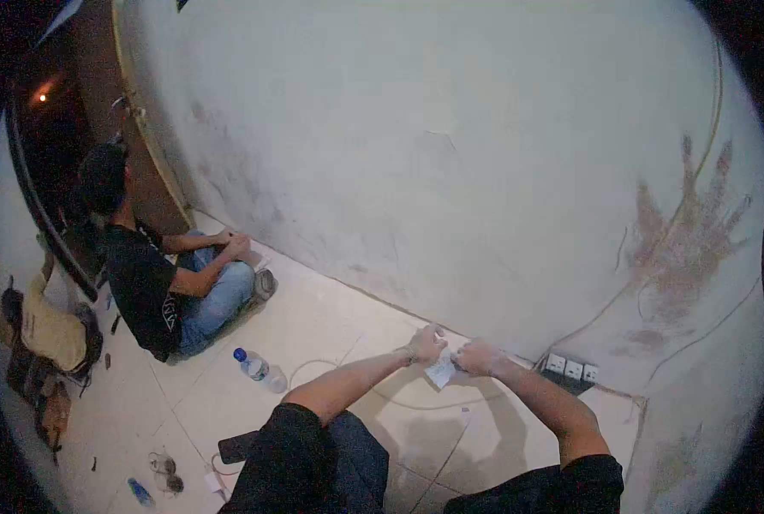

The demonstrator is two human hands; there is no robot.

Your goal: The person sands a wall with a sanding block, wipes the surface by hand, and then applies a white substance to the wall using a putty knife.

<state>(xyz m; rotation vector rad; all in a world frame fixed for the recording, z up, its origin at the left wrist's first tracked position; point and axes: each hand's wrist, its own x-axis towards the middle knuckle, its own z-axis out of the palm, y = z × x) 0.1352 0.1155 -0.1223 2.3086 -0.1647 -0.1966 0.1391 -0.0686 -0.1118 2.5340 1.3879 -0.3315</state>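
Note:
My left hand [426, 343] and my right hand [476, 357] meet low in front of a pale plastered wall [450, 154], near where it joins the tiled floor. Between them they hold a small white sheet [442, 372], which looks like paper; both hands grip its edges. My forearms reach forward from black sleeves. What is on the sheet is too small to tell.
A row of white wall sockets [572, 369] sits just right of my hands, with a cable [373, 390] looping over the floor. A plastic water bottle [258, 368] and a dark phone [238, 445] lie on the tiles. Another person [155, 274] sits on the floor at the left by the wall.

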